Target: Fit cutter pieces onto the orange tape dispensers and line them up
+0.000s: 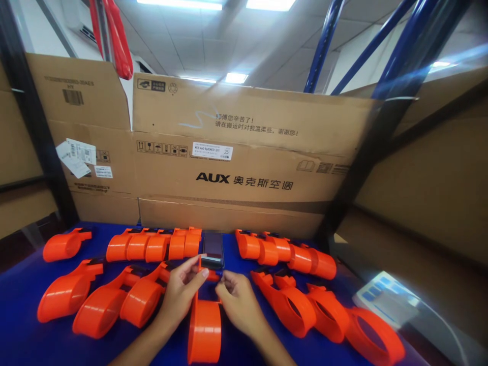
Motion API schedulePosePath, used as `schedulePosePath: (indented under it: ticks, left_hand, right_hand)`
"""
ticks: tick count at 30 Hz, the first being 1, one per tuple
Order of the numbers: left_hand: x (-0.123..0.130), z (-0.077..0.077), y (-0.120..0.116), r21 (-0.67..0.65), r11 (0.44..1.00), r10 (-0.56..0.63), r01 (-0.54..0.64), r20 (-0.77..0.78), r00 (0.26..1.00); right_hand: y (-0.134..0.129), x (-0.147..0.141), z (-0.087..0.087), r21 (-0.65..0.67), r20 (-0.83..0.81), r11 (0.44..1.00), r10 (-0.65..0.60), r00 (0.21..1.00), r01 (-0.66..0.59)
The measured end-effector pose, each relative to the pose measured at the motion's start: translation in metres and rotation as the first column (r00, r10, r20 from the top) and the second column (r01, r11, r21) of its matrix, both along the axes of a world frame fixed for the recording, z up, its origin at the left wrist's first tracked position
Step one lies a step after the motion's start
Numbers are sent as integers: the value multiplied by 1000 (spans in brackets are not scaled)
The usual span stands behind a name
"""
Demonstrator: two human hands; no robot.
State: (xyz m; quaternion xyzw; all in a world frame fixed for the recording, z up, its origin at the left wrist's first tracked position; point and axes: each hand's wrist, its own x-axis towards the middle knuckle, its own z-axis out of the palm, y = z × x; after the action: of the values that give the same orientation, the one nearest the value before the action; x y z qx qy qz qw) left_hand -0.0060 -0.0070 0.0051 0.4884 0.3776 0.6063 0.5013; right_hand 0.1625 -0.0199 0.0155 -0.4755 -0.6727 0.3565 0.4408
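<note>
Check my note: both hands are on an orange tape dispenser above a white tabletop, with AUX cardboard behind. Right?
Not quite: the tabletop is blue, not white, as the head view shows. The rest stands: left hand and right hand on the orange tape dispenser, AUX cardboard behind.

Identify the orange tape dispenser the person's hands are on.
The front-centre dispenser, with the left hand and right hand at its far end; neither hand grips the other dispensers, spread to both sides.
</note>
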Motion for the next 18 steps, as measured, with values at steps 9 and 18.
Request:
schedulePosePath:
  ticks: [9,18]
  left_hand:
    - [-2,-1,4,-30,999,-10,12,50,999]
    - [-2,0,3,-36,999,2,1,76,997]
  right_hand:
    - [-3,-4,6,36,-34,999,-25,999,27]
    - [-3,-5,5,31,-67,999,-10,998,12]
